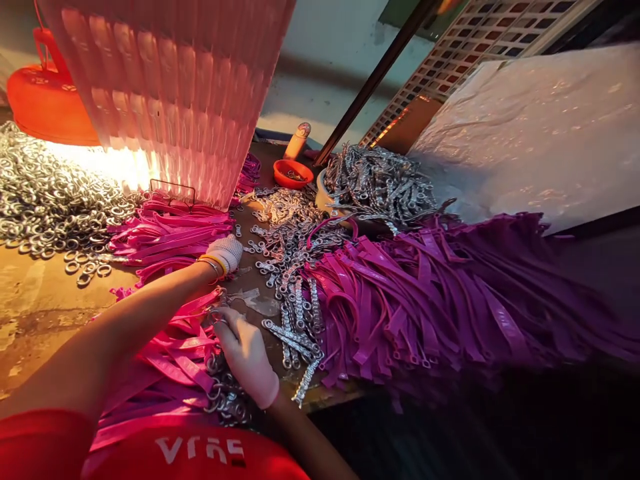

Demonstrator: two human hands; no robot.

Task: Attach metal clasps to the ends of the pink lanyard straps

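My left hand [225, 253], in a white dotted glove with a yellow cuff, is curled closed beside a pile of pink straps [175, 230]. What its fingers hold, if anything, is hidden. My right hand [250, 357], in a thin pale glove, pinches a metal ring [215, 317] at the end of a pink strap. More pink straps [173, 363] lie under my left forearm and in front of my body. Several metal rings and fittings [225, 397] hang at their ends, just left of my right wrist.
Loose metal rings [55, 193] are heaped at left under an orange lamp [53, 103]. A corrugated translucent sheet [175, 100] stands behind. Metal links [295, 267], a bowl piled with chain pieces [380, 187], an orange dish [293, 173] and purple straps [425, 293] occupy the right.
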